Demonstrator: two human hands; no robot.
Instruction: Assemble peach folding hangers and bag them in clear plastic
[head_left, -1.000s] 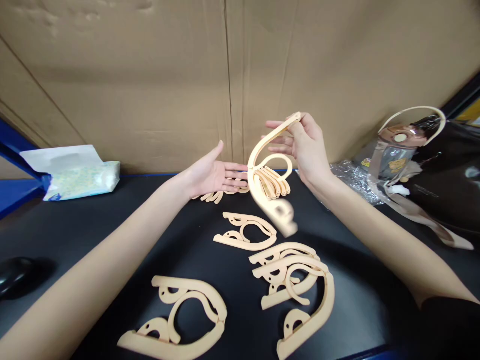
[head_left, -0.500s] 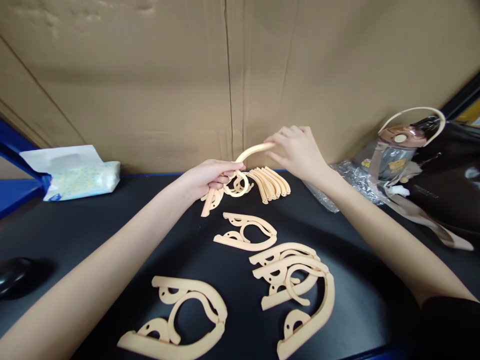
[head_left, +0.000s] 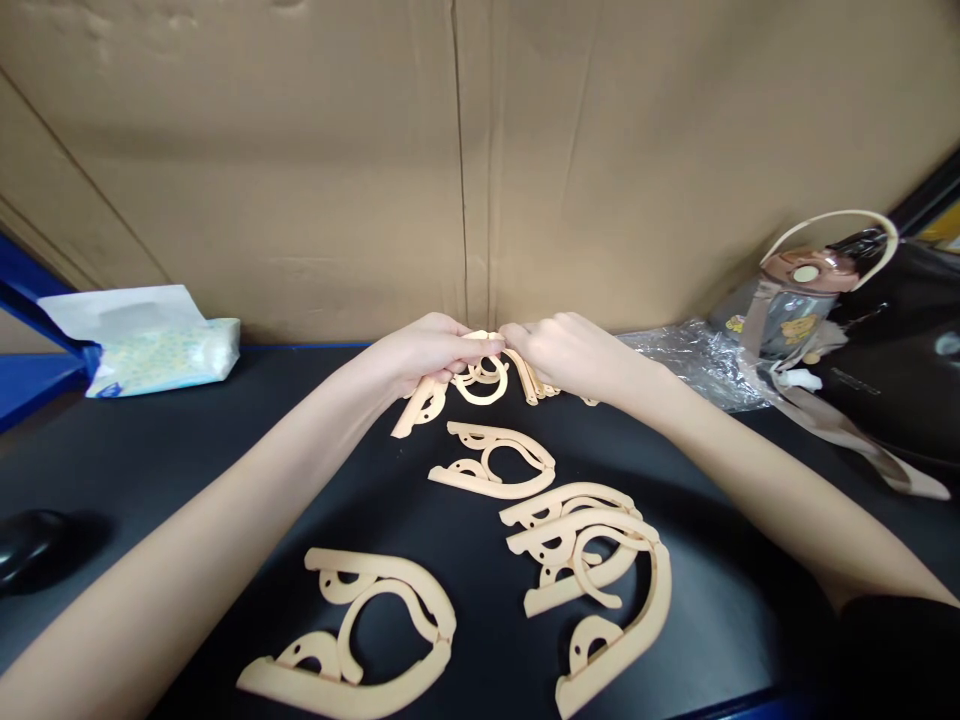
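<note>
My left hand [head_left: 429, 356] is closed on a beige plastic folding hanger [head_left: 412, 410], whose one arm slants down below the fingers and whose round hook shows beside the thumb. My right hand [head_left: 562, 352] is closed by the hanger's joint, its knuckles up, and covers most of the other arm. The two thumbs nearly meet over the joint. Behind and partly under my right hand lies a row of loose beige hanger arms [head_left: 531, 380]. A folded hanger [head_left: 495, 488] rests on the black table [head_left: 352, 460] just in front of my hands.
Nearer lie another folded hanger [head_left: 405, 690] at left and overlapping hangers [head_left: 626, 640] at right. A tissue pack [head_left: 165, 355], a black rounded object [head_left: 30, 545], clear plastic wrap [head_left: 690, 360], a bottle [head_left: 802, 310] and a black bag [head_left: 900, 370] stand around. Cardboard [head_left: 300, 180] rises behind.
My right hand has moved down and slightly left, bringing the raised curved arm of the hanger down. My hands are closer together. The other hangers stay put.
</note>
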